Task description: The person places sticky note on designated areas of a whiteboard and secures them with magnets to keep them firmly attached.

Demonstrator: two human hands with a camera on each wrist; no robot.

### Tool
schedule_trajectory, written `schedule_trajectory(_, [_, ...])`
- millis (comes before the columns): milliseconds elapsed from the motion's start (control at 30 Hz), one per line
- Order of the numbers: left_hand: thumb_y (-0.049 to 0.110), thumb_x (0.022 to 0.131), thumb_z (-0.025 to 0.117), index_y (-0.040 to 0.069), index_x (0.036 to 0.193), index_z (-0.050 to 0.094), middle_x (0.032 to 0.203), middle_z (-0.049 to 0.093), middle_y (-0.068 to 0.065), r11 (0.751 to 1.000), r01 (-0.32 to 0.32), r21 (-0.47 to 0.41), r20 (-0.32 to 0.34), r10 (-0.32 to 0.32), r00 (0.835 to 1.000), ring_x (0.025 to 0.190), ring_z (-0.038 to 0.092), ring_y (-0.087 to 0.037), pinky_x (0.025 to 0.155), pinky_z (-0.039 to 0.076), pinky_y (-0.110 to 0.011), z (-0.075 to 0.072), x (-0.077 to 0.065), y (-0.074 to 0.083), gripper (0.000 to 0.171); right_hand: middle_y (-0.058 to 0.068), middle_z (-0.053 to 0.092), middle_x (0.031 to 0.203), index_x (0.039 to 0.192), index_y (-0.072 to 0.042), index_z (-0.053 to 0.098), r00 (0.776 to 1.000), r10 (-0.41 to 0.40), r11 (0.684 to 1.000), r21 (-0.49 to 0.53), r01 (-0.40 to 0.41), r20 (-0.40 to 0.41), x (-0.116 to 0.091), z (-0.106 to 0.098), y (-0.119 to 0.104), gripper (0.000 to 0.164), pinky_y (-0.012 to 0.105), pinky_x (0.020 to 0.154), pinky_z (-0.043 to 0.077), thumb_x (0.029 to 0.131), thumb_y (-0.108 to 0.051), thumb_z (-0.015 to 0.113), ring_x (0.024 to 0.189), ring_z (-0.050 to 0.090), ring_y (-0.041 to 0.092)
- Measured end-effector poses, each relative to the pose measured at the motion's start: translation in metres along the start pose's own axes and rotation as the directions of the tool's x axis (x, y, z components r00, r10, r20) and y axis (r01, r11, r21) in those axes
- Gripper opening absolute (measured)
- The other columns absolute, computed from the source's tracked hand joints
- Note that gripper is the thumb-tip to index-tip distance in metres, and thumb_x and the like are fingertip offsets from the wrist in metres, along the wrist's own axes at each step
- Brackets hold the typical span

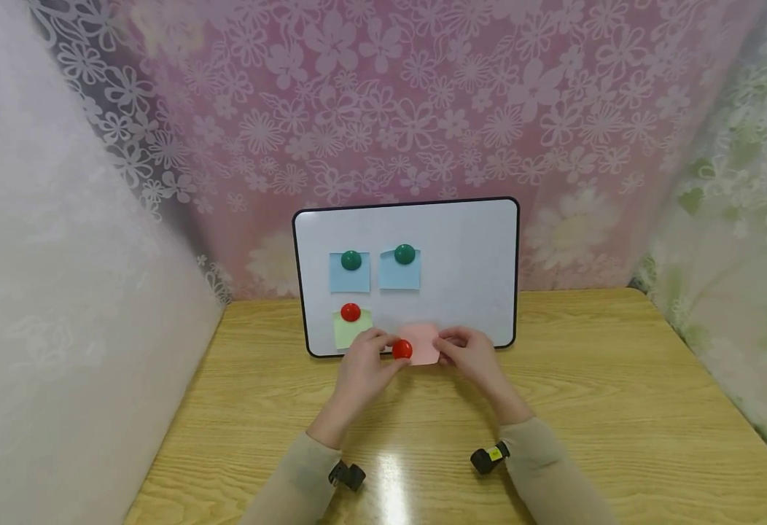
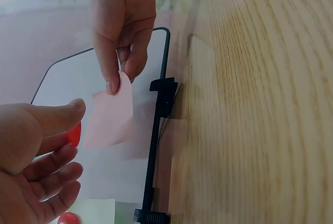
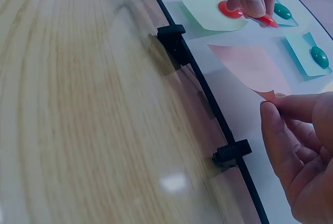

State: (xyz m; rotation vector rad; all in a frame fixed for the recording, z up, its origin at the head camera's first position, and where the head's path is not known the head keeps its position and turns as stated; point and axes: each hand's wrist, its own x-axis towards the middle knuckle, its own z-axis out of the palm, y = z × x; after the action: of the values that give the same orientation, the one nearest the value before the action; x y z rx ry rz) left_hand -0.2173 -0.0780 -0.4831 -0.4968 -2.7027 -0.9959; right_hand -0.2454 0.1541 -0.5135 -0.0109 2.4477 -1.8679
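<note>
In front of the whiteboard (image 1: 469,270), my left hand (image 1: 364,368) pinches a round red magnet (image 1: 402,349) between thumb and finger. My right hand (image 1: 472,356) pinches one edge of a pink sticky note (image 1: 421,344). The note's held corner bends up in the right wrist view, and the left wrist view shows the pink paper (image 2: 110,117) apart from the left fingers. Left of it, a second red magnet (image 1: 351,312) sits on a green note (image 1: 351,332). Above, two blue notes (image 1: 349,281) each carry a green magnet (image 1: 405,254).
The board leans upright on a wooden table (image 1: 436,437), with black clip feet (image 3: 232,151) at its lower edge. Behind it hangs a pink flowered curtain (image 1: 410,109). Pale patterned walls (image 1: 82,292) stand at both sides.
</note>
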Motion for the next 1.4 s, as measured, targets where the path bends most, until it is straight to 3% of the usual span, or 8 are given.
schedule_trajectory(400, [0.024, 0.088, 0.092, 0.008, 0.116, 0.082, 0.110, 0.070, -0.002, 0.999, -0.037, 0.010, -0.074, 0.038, 0.997, 0.105, 0.066, -0.022, 0.091, 0.058, -0.036, 0.002, 0.007, -0.006, 0.034, 0.019, 0.076, 0.105, 0.123, 0.004, 0.072, 1.000, 0.009, 1.000, 0.028, -0.008, -0.024, 0.007, 0.010, -0.008, 0.031, 0.040, 0.082, 0.064, 0.104, -0.020, 0.074, 0.088, 0.075, 0.031])
schedule_trajectory(700, [0.024, 0.089, 0.091, 0.007, 0.118, 0.081, 0.111, 0.070, -0.005, 1.000, -0.003, 0.025, -0.091, 0.005, 0.996, 0.104, 0.065, -0.021, 0.091, 0.059, -0.036, 0.004, 0.012, -0.006, 0.035, 0.016, 0.075, 0.109, 0.125, 0.000, 0.072, 1.000, 0.006, 0.999, 0.032, -0.005, -0.030, 0.013, 0.016, -0.009, 0.030, 0.046, 0.087, 0.063, 0.104, -0.022, 0.074, 0.092, 0.075, 0.033])
schedule_trajectory(1167, [0.025, 0.088, 0.092, 0.006, 0.119, 0.081, 0.110, 0.070, -0.005, 0.998, 0.031, 0.053, -0.149, -0.023, 0.989, 0.103, 0.066, -0.023, 0.092, 0.059, -0.038, 0.009, 0.021, -0.007, 0.037, 0.016, 0.076, 0.102, 0.118, 0.001, 0.075, 0.996, -0.012, 0.999, 0.033, 0.015, -0.087, 0.020, 0.023, -0.010, 0.024, 0.047, 0.084, 0.064, 0.101, -0.015, 0.077, 0.079, 0.074, 0.019])
schedule_trajectory(1400, [0.025, 0.090, 0.090, 0.005, 0.124, 0.079, 0.117, 0.070, -0.007, 0.995, 0.019, 0.100, -0.177, -0.001, 0.984, 0.109, 0.065, -0.025, 0.096, 0.058, -0.038, 0.012, 0.028, -0.007, 0.041, 0.017, 0.077, 0.101, 0.118, 0.002, 0.075, 0.996, -0.021, 0.999, 0.030, 0.024, -0.092, 0.022, 0.027, -0.011, 0.024, 0.043, 0.080, 0.065, 0.101, -0.014, 0.077, 0.077, 0.075, 0.017])
